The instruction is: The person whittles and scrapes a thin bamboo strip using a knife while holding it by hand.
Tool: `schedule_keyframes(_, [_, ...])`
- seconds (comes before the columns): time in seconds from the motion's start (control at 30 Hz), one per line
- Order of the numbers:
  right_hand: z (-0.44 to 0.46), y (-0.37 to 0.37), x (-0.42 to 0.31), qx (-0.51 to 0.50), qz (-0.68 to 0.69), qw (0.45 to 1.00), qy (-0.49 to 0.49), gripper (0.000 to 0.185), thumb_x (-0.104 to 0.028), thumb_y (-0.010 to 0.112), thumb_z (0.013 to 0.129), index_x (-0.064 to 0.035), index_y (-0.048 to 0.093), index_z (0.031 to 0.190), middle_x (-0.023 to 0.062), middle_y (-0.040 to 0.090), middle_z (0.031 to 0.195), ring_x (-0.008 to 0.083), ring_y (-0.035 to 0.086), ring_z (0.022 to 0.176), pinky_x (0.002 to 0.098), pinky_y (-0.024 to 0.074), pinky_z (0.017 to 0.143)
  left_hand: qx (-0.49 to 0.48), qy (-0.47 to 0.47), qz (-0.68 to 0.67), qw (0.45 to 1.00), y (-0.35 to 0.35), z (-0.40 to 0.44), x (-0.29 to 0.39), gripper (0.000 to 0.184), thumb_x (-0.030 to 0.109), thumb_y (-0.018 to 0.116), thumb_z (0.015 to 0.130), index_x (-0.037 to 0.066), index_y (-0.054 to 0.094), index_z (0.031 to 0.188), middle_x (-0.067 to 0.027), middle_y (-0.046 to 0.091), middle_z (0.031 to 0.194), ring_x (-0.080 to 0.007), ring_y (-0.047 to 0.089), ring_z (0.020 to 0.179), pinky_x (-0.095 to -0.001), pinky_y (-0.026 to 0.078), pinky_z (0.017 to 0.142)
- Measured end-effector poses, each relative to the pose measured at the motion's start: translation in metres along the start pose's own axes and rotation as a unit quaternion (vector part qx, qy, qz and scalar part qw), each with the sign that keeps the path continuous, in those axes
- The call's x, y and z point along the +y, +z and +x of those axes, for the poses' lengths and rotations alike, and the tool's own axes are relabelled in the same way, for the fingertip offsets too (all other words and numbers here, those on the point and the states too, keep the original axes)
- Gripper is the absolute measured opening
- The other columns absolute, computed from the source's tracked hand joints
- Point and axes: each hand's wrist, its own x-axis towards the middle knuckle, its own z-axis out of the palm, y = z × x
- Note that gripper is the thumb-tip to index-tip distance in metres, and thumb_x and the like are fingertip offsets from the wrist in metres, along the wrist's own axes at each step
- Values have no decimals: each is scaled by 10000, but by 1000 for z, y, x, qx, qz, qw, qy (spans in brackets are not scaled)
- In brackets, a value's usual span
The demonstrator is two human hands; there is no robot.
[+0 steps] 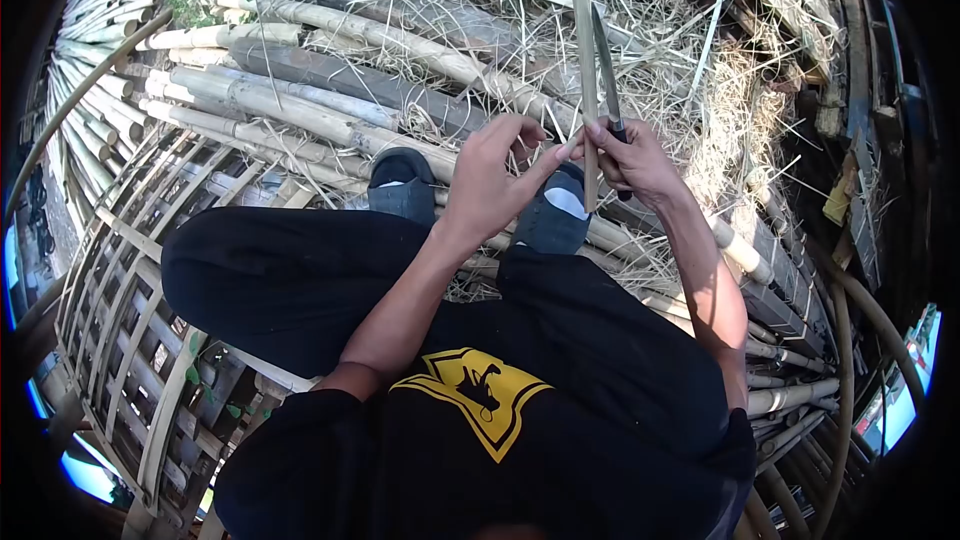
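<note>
My right hand (635,162) is closed round the dark handle of a knife (606,65), whose blade points up and away from me. Alongside the blade runs a long, flat bamboo strip (583,40), upright in view, which passes by the right thumb and fingers; its lower end is just left of the handle. My left hand (500,168) is to the left of the strip, fingers curled and apart from the outstretched thumb. That thumb's tip comes close to the strip and the right thumb; whether it touches is unclear. I see nothing held in the left hand.
Bamboo poles (340,120) lie across the ground under my sandalled feet, with straw-like shavings (660,90) scattered over them. A stack of cut poles (95,130) is at the far left. A woven bamboo lattice (130,310) stands at left; wooden beams (860,90) line the right.
</note>
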Motion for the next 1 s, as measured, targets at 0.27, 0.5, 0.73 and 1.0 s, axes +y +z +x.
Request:
schedule_keyframes(0.27, [29,30,27,61,105,992,-40,362,-363,575,952,-12,651,912,-60,397,480,20,289,392,209,199,387,-215,-242,-448,833,35,-19,-16,239,215,468,1005,25,477,1149,-37,576,783,-124,602,625,-253,490,573])
schedule_keyframes(0.5, [33,32,32,72,-13,997,-18,353,-375,596,937,-27,645,909,-10,549,563,21,391,430,223,264,404,-160,-361,-351,849,26,-19,-13,225,223,432,1016,38,506,1122,27,456,666,-75,447,519,-255,378,472])
schedule_keyframes(0.73, [17,32,22,155,-383,897,-159,333,-362,538,950,-31,563,926,138,550,571,283,534,522,400,402,529,-64,-239,-101,964,29,-18,-38,214,149,474,967,-27,587,922,-166,568,658,-274,544,534,-392,413,543])
schedule_keyframes(1.0, [11,21,30,53,-530,829,-168,328,-337,469,974,-31,493,855,218,536,595,436,547,618,510,391,558,-49,-165,22,985,22,-14,-34,186,105,484,943,-53,581,948,-224,619,704,-391,618,661,-435,457,596])
